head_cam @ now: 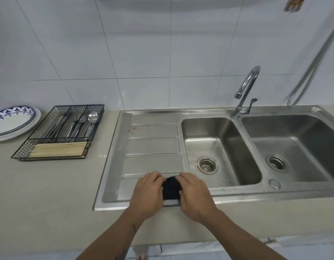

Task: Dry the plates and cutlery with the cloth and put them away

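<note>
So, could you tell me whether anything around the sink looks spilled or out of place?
Small reddish specks mark the far left of the steel draining board, like leftover food residue. Otherwise the stacked plates and black wire cutlery tray sit tidily.

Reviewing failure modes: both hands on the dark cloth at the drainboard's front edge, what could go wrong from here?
1. The cloth lies near reddish specks on the drainboard; it might pick up grime.
2. The plates are stacked at the counter's far left, a long reach.
3. The wire cutlery basket is packed; items may snag.
</note>
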`<state>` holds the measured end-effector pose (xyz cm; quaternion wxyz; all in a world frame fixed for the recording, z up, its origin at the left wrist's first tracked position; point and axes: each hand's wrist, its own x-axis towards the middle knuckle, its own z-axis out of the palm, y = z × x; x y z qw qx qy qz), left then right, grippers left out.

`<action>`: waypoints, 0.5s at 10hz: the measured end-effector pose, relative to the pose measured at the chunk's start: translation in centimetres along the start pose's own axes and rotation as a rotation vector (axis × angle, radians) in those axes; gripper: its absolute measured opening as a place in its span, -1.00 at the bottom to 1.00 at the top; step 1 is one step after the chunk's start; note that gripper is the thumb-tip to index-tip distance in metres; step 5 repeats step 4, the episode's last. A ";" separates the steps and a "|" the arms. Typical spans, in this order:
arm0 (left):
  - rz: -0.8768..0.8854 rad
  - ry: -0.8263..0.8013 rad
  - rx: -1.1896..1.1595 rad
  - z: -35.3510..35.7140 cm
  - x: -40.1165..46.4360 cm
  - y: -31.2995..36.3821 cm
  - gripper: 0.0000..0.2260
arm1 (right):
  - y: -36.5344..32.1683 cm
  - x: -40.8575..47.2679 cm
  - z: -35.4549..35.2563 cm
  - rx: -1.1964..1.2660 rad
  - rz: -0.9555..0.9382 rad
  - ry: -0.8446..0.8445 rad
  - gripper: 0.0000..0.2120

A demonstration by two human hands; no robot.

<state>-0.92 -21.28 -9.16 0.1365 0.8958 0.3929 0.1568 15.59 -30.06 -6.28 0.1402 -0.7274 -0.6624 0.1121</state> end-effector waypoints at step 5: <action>-0.032 -0.238 0.186 -3.9 4.9 -0.6 -0.67 | 0.3 3.6 -4.5 0.094 0.075 -0.204 -0.69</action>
